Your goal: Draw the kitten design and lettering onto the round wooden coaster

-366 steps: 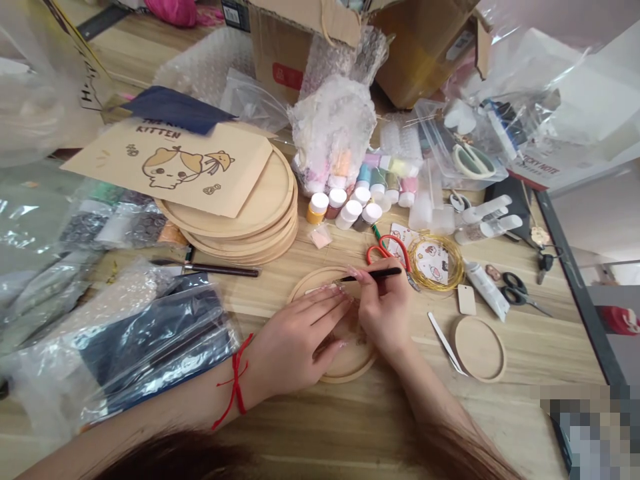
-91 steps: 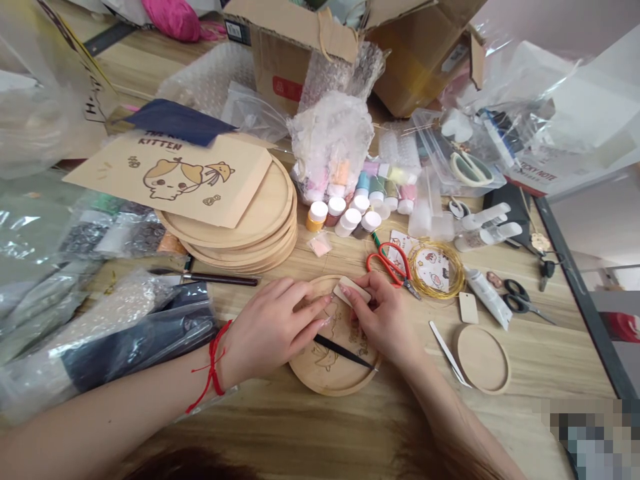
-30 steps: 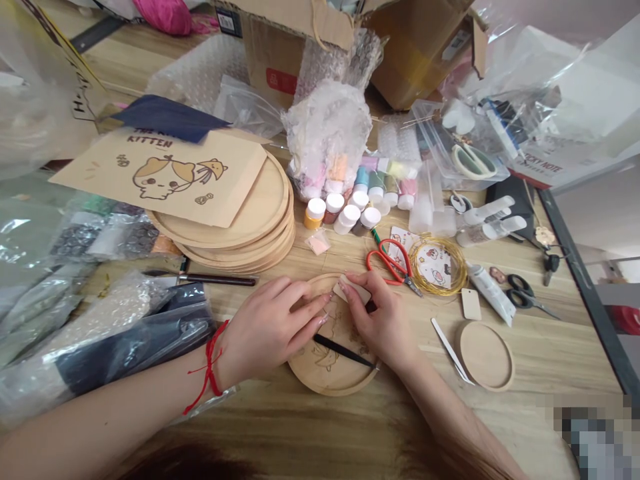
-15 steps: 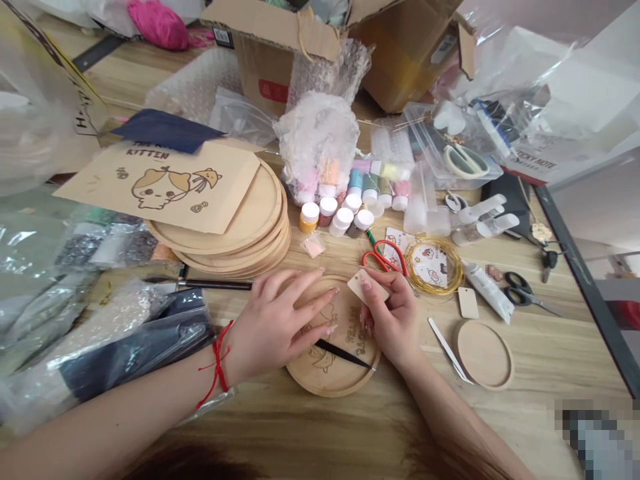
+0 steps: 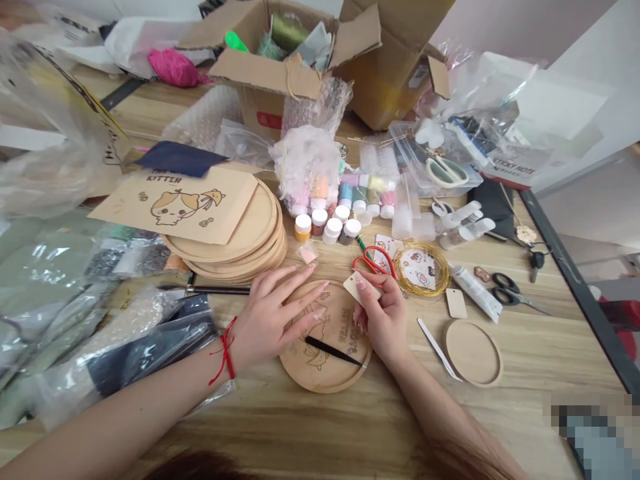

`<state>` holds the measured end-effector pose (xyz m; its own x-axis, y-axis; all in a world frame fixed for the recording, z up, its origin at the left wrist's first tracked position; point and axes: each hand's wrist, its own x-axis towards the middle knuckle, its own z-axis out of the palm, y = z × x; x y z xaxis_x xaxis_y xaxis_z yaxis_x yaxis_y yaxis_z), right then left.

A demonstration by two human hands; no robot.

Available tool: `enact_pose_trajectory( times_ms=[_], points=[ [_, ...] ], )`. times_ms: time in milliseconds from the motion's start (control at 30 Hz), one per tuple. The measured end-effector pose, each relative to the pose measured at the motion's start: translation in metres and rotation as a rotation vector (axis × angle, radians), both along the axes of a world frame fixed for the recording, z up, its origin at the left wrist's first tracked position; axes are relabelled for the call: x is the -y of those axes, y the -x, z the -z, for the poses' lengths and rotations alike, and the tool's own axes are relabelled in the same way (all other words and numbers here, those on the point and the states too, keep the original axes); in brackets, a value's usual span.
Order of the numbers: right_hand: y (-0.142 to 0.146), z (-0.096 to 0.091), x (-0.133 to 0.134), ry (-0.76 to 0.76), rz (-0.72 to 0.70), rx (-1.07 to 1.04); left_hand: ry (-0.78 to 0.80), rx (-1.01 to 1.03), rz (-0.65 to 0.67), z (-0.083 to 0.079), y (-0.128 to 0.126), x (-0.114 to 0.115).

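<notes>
My left hand (image 5: 267, 320), wearing a red string bracelet, is open with its fingers spread over the left side of a round wooden tray (image 5: 327, 385). Between thumb and fingers, my right hand (image 5: 385, 317) pinches a small pale wooden tag (image 5: 356, 288) with a hole near one corner, above the tray's upper right edge. Outlines of a cartoon animal and lettering mark the tray's face, part of them behind my fingers. Black tweezers (image 5: 334, 351) lie slantwise across it. Red-handled scissors (image 5: 373, 263) rest just beyond my right hand.
Stacked wooden plates (image 5: 230, 260) bear a printed kitten envelope (image 5: 200, 203). Small paint jars (image 5: 333, 230) stand behind the tray. To the right lie gold wire (image 5: 443, 273), a white tube (image 5: 477, 293), black scissors (image 5: 507, 290), another tag (image 5: 456, 303) and a small round tray (image 5: 473, 353).
The camera view has tilted up a little, so more of the cardboard box's contents shows. My right hand still pinches the tag, and my left hand stays spread over the tray.
</notes>
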<state>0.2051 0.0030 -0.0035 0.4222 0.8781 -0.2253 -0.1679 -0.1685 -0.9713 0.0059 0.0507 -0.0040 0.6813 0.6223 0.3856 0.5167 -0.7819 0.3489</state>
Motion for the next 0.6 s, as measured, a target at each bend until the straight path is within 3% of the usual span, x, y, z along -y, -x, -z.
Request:
enact_pose_trajectory(
  times_ms=[267, 433, 533, 600],
  points=[
    [0.011, -0.003, 0.01, 0.045, 0.144, -0.118, 0.056, 0.125, -0.053, -0.004, -0.007, -0.001],
    [0.012, -0.002, 0.014, 0.027, 0.148, -0.135, 0.137, 0.195, -0.075, -0.033, -0.012, -0.007],
    [0.007, 0.002, 0.011, -0.029, 0.147, -0.108, 0.042, 0.137, -0.063, -0.052, -0.01, -0.015],
    [0.003, 0.005, 0.007, -0.051, 0.149, -0.096, -0.051, -0.016, 0.015, -0.059, -0.007, -0.02]
  ],
)
